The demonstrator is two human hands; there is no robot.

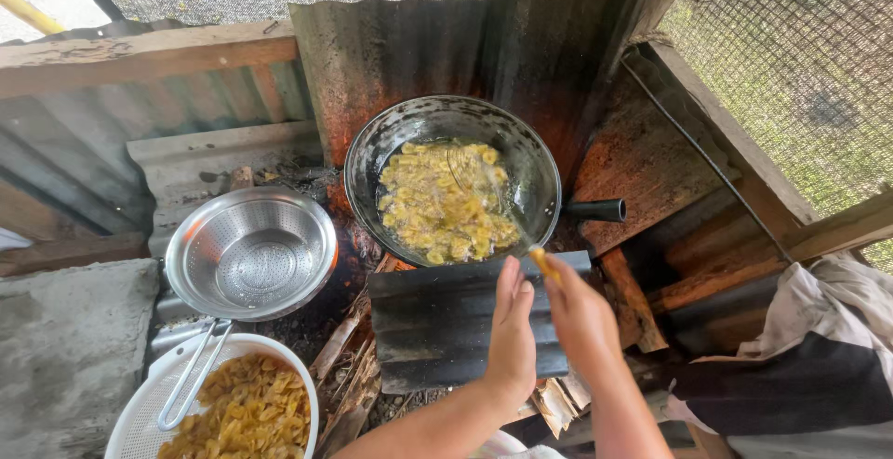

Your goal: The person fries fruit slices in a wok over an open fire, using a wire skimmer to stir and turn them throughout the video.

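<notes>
Both hands out front, right hand point(581, 315) stirring chips in the wok w/ a skimmer.

Right hand is gripping the yellow handle end of the wire skimmer point(493, 200), whose blurred head is dipping into the wok point(535, 157). Left hand point(513, 324) is hovering just beside the right, fingers straight and loose, gripping nothing. Yellow banana chips point(445, 203) are frying in oil inside the wok, which is sitting over the fire behind a dark corrugated sheet point(446, 319). Further left, a metal colander point(251, 252) is sitting empty, its handle reaching over a white basket point(139, 412) w/ fried chips point(244, 414) piled in it. Rusty metal sheets are forming the back wall.
</notes>
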